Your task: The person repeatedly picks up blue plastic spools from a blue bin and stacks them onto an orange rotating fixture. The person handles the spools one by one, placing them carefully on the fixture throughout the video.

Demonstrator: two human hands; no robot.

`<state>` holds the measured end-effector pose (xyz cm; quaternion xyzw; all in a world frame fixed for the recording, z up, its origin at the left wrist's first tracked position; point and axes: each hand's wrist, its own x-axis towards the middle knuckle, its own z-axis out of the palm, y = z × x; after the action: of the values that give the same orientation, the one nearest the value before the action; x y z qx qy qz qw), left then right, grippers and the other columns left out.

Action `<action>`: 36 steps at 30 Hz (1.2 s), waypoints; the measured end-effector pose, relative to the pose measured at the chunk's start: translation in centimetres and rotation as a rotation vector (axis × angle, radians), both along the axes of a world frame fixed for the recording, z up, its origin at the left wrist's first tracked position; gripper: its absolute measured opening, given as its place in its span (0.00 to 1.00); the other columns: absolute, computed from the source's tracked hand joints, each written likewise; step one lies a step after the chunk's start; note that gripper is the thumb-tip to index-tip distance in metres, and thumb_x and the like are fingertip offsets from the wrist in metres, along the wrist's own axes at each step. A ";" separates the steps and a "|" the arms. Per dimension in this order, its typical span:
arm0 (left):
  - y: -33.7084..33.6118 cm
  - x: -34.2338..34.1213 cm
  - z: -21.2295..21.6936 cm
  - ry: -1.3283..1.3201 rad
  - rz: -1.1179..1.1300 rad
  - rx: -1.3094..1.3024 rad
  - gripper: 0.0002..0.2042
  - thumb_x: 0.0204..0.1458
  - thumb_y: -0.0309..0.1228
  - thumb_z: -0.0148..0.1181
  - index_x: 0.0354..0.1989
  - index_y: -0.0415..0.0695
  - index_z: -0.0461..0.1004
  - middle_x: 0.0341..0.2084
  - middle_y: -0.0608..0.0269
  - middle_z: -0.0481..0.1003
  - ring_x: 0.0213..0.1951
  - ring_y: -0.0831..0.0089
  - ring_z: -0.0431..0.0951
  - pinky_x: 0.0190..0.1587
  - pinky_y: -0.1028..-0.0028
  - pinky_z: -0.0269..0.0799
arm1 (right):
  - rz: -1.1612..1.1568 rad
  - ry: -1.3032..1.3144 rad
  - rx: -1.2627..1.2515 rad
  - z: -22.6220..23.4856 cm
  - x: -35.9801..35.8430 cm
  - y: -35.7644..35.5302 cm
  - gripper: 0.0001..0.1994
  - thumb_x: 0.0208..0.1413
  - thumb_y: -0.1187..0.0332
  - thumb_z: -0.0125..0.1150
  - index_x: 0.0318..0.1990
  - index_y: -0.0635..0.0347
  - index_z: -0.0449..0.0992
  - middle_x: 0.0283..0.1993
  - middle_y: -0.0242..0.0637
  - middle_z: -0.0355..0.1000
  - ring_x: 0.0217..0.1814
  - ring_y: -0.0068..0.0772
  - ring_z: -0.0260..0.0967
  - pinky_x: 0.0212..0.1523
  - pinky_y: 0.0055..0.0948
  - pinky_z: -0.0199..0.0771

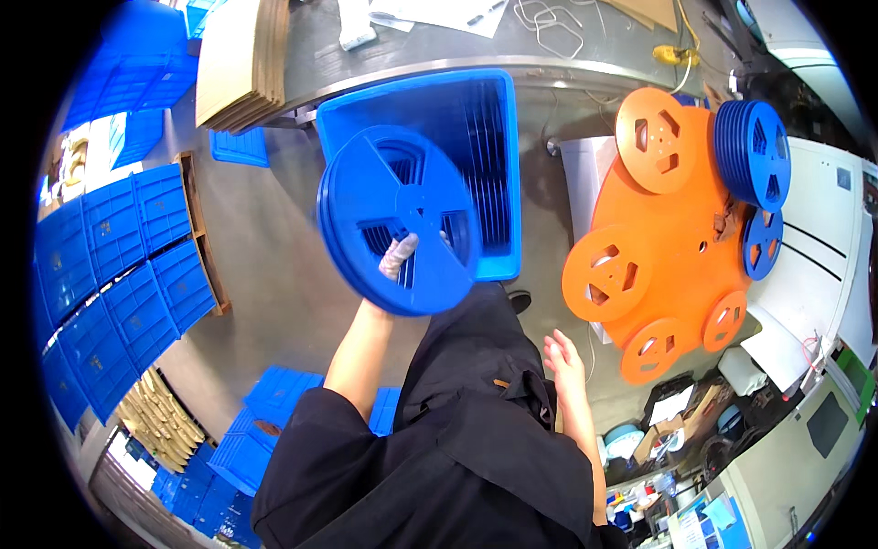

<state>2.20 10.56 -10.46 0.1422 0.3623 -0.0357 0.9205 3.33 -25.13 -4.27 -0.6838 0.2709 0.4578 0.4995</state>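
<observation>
Left hand [395, 261], grip pinching a stack of blue reels [398, 220] at the centre, a gloved finger hooked through a spoke opening. The stack is held upright in front of the open blue crate [506, 174], which holds further reels. Right hand [565, 359], fingers spread and empty, at five o'clock. Orange reels [654, 233] lie at three o'clock.

Flattened brown cardboard boxes [240, 59] stacked top left — white label-like papers [672, 404] lower right
</observation>
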 end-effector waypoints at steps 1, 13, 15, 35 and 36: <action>0.5 0.4 -1.5 0.079 -0.061 0.248 0.20 0.52 0.33 0.64 0.51 0.44 0.68 0.37 0.59 0.76 0.42 0.65 0.77 0.50 0.65 0.73 | -0.039 0.029 -0.034 0.2 -0.1 -0.6 0.25 0.64 0.60 0.50 0.66 0.60 0.58 0.64 0.46 0.63 0.64 0.39 0.62 0.59 0.33 0.65; 1.5 5.4 -7.2 0.012 -0.073 0.001 0.28 0.51 0.39 0.65 0.58 0.42 0.64 0.41 0.57 0.76 0.44 0.65 0.76 0.49 0.64 0.73 | -0.212 0.150 0.000 -2.0 -1.7 -2.6 0.26 0.64 0.59 0.51 0.65 0.63 0.58 0.61 0.46 0.65 0.61 0.35 0.65 0.56 0.30 0.67; 1.2 5.6 -6.1 -0.007 -0.038 -0.067 0.28 0.51 0.39 0.65 0.58 0.42 0.64 0.42 0.56 0.75 0.45 0.65 0.76 0.49 0.63 0.73 | -0.205 0.151 0.002 -2.2 -1.5 -2.6 0.26 0.64 0.59 0.51 0.65 0.63 0.58 0.61 0.46 0.65 0.61 0.35 0.65 0.56 0.31 0.67; 3.5 8.9 -15.6 0.186 -0.302 0.573 0.28 0.50 0.45 0.64 0.59 0.50 0.66 0.48 0.63 0.74 0.50 0.68 0.72 0.54 0.65 0.67 | -0.242 0.185 -0.018 -3.3 -0.7 -2.4 0.25 0.65 0.60 0.50 0.66 0.62 0.58 0.62 0.45 0.65 0.60 0.35 0.65 0.56 0.31 0.67; 3.4 10.2 -16.3 0.194 -0.313 0.540 0.29 0.51 0.46 0.63 0.60 0.50 0.65 0.49 0.63 0.72 0.51 0.68 0.71 0.55 0.64 0.65 | -0.253 0.186 -0.016 -3.4 -1.0 -2.5 0.25 0.65 0.60 0.50 0.66 0.62 0.58 0.62 0.45 0.65 0.60 0.35 0.65 0.56 0.31 0.67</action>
<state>12.38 13.93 -26.71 0.4310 0.4185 -0.0929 0.7940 2.37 -27.59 -7.63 -0.6027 0.4037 0.4504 0.5205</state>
